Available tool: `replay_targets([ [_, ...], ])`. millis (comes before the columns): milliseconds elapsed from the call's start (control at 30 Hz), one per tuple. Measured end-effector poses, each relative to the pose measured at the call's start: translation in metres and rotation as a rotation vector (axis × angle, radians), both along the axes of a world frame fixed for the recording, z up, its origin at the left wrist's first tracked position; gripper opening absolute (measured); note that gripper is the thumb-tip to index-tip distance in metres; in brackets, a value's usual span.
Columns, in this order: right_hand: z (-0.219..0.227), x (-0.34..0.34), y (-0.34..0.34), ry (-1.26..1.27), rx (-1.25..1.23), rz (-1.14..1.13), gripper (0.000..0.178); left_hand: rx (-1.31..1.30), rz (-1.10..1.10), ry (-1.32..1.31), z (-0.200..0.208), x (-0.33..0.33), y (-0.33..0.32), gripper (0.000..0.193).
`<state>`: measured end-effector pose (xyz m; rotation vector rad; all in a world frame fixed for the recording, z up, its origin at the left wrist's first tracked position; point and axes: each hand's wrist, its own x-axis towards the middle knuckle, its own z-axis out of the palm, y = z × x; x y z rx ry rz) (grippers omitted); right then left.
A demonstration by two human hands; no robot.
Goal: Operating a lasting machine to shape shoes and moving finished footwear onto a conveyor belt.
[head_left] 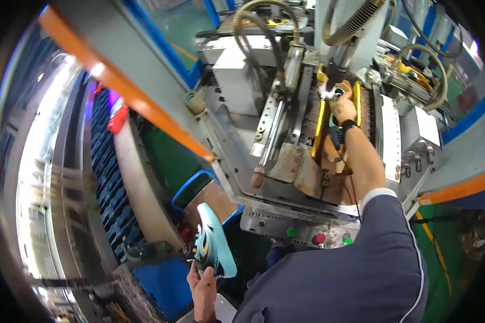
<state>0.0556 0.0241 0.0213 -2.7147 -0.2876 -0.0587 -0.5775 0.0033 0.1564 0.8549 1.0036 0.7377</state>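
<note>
Your left hand (203, 290) was closed around the lower end of a turquoise-and-black sneaker (210, 242), with fingers and thumb pressed to it. The sneaker stood almost upright, left of the button panel (269, 226), its pale turquoise sole facing toward that panel. Your right hand (344, 107) reached into the machine, beyond the panel, with its fingers curled just below a dark press head (338, 72); whether they gripped anything, you could not have told from this view. A black wristband (349, 124) circled that wrist. Yellow bars (358, 113) flanked the hand, and a dark teal-and-black piece (335, 135) lay beside your wrist, between them and the panel. The panel carried a red button (320, 238) with a green button (292, 232) to its left; its lettering was too small and blurred to read. Farther left of the panel ran a dark, ridged conveyor (110, 177).
</note>
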Motion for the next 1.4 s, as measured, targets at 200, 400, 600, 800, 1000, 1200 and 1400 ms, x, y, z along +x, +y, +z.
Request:
replay_targets([
  [200,0.047,-0.185,-0.048,-0.007,0.335,0.562,0.019,-0.089,0.462,-0.016,-0.029,-0.046,-0.079,0.045],
  [400,-0.074,-0.353,-0.111,-0.129,0.269,1.221,0.009,-0.247,0.308,-0.191,-0.059,-0.056,-0.116,0.035],
  [600,-0.153,-0.369,-0.105,-0.048,0.23,1.395,0.006,-0.329,0.576,-0.123,-0.082,-0.109,-0.197,0.038],
  [800,-0.148,-0.372,-0.102,-0.002,0.345,1.386,0.008,-0.43,1.022,-0.086,-0.166,-0.206,-0.266,0.02],
  [1000,-0.111,-0.4,-0.057,0.051,0.227,1.231,0.014,-0.35,1.355,-0.08,-0.199,-0.318,-0.301,0.024],
  [1200,0.002,-0.562,0.101,0.296,0.685,1.55,0.019,-0.368,1.548,-0.104,-0.267,-0.475,-0.295,0.025],
  [1400,0.11,-0.784,0.183,0.129,0.528,1.84,0.03,-0.324,1.737,0.066,-0.303,-0.677,-0.278,0.024],
])
